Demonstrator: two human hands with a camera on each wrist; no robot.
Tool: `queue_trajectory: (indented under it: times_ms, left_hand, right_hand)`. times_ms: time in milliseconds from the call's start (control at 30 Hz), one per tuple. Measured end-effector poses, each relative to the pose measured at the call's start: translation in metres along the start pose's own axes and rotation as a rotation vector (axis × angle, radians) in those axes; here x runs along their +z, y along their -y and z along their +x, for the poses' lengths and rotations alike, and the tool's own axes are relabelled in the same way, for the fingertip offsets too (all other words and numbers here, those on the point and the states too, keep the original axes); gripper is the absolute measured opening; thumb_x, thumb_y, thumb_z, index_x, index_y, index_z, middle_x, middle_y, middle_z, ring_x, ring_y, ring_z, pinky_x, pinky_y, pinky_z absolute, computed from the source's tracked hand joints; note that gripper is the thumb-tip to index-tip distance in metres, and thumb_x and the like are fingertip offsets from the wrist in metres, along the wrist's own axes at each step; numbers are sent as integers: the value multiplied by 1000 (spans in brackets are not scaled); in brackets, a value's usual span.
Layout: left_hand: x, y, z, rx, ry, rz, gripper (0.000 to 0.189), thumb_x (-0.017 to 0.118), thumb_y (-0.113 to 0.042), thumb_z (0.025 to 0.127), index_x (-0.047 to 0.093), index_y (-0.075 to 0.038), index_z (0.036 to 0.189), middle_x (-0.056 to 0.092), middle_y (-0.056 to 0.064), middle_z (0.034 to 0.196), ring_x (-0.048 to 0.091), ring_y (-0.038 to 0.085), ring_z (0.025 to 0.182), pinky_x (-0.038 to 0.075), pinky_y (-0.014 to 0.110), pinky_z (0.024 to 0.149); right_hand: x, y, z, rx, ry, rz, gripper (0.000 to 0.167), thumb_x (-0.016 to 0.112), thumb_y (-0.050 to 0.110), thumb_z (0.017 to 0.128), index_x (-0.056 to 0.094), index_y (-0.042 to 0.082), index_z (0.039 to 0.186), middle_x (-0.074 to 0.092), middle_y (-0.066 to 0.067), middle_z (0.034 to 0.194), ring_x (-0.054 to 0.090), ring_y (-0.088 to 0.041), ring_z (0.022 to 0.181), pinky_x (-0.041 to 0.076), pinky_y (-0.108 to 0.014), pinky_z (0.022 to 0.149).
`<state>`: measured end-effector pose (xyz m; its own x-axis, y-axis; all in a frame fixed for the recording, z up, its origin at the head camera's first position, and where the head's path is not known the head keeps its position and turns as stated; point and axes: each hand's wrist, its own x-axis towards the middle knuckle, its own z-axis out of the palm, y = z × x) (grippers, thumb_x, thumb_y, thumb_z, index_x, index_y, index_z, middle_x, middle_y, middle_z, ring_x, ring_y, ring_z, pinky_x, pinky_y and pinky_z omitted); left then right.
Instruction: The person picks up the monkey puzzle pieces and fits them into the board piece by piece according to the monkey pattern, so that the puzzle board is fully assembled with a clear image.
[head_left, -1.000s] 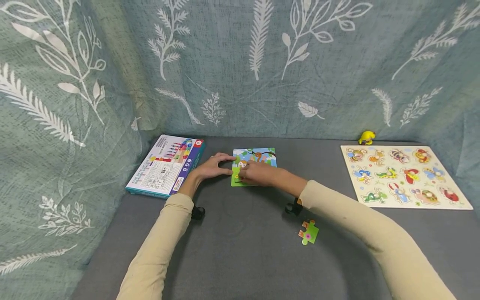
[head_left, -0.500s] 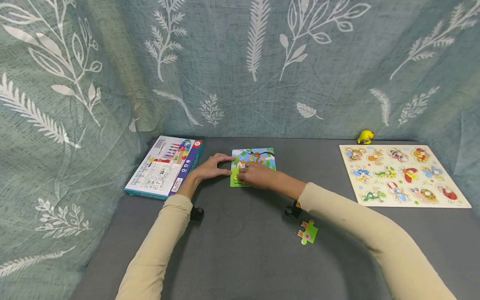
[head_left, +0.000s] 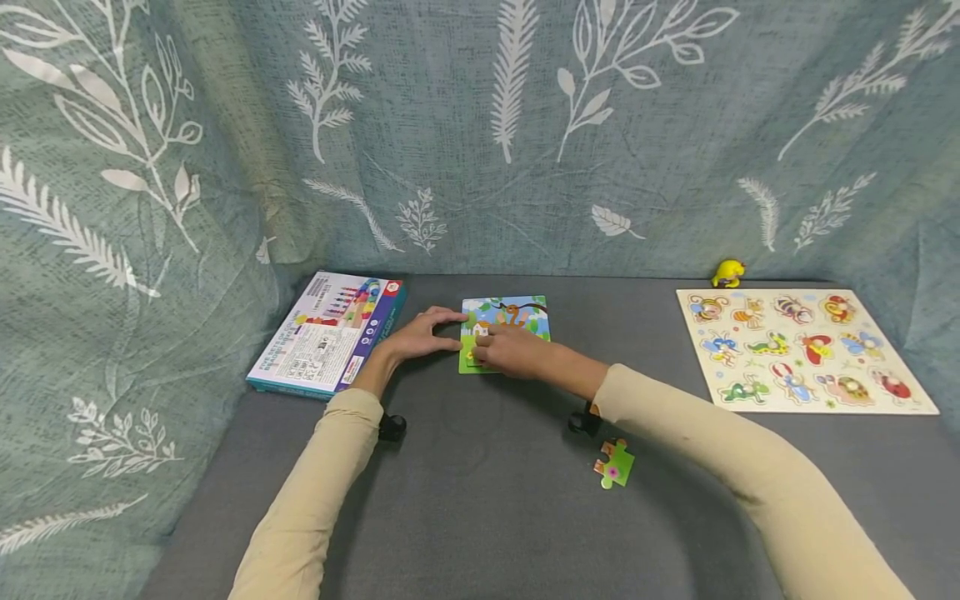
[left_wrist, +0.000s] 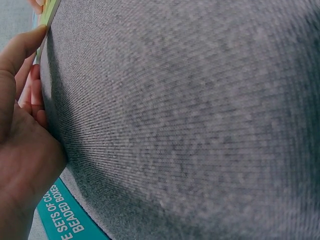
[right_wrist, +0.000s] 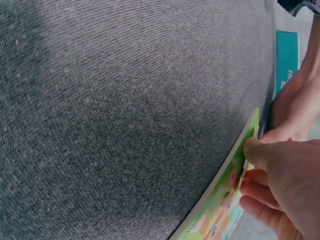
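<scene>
A small jigsaw puzzle (head_left: 467,360) with a bright picture of sky, a branch and a house lies flat on the grey table. My left hand (head_left: 420,335) is at its left side, thumb and fingertips touching the edge. In the left wrist view the left thumb (left_wrist: 22,47) reaches the puzzle's rim. Over the puzzle's lower middle, my right hand (head_left: 513,350) pinches a green jigsaw piece (head_left: 472,361) that sits slightly raised at the lower left. The right wrist view shows the right thumb (right_wrist: 257,152) at that piece; the hand hides much of it.
A loose green and orange jigsaw piece (head_left: 617,467) lies nearer, to the right. A boxed bead set (head_left: 326,333) stands left of the left hand. At the right lie a wooden insect peg board (head_left: 806,350) and a yellow toy (head_left: 728,273). A leaf-patterned curtain (head_left: 450,125) hangs behind.
The hands stay at the puzzle, and the right fingers shift only slightly over the piece. The whole view drifts a little to the left.
</scene>
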<state>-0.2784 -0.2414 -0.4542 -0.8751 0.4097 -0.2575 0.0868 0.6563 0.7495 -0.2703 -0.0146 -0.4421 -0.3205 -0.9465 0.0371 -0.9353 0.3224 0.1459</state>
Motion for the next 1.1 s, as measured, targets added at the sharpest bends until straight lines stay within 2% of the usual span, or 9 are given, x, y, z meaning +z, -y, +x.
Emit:
queue_trajectory:
  times_ms: [433,633,733,833,900,967,1033,1100]
  left_hand:
    - [0,2,1,5,-17,2,57,65,-19,92,46,-7,144,32,21,149,27,40,140,24,59,114]
    - [3,2,1,15,-9,-23,56,64,-17,93,45,-6,145,31,22,149,25,41,141,22,61,114]
    - [3,3,3,14,-5,-27,56,63,-18,93,45,-8,145,31,21,149,24,41,141,23,61,114]
    - [1,4,4,14,-8,-27,56,64,-18,93,45,-8,145,30,21,150,24,41,141,25,61,113]
    - [-1,5,2,17,-9,-24,56,64,-18,93,45,-8,145,30,22,150,24,42,141,25,62,113]
    - [-2,6,1,25,-15,-21,56,64,-18,93,45,-6,145,31,22,149,24,42,141,22,62,114]
    - [-1,8,1,28,-21,-24,56,64,-18,92,46,-6,144,32,23,148,25,42,141,19,62,115]
    - [1,8,0,26,-28,-27,56,64,-18,92,46,-5,144,32,23,148,25,42,141,19,62,115]
  right_hand:
    - [-3,1,2,-1,14,10,14,55,20,99,66,11,96,66,-5,92,58,-22,80,49,-34,72]
    - [-3,-1,4,41,94,100,21,56,10,97,68,13,114,61,-6,106,57,-21,95,50,-33,76]
    - [-2,-4,1,39,102,113,26,55,7,97,66,14,119,56,-7,107,54,-21,94,48,-31,75]
    - [-1,-6,0,22,49,123,24,55,8,96,66,14,116,56,-6,107,54,-21,91,47,-31,75]
    - [-1,-6,0,23,-2,129,23,57,11,96,67,14,116,58,-8,112,57,-22,96,48,-33,80]
    - [0,-5,-4,28,-89,126,24,62,16,93,68,13,117,60,-9,119,60,-24,102,51,-35,83]
    - [0,-4,-15,35,-159,131,28,67,18,91,68,13,119,60,-12,125,61,-26,108,53,-37,86]
    - [-3,-1,-35,39,-208,155,32,70,18,89,68,12,120,61,-13,127,61,-27,112,54,-39,88]
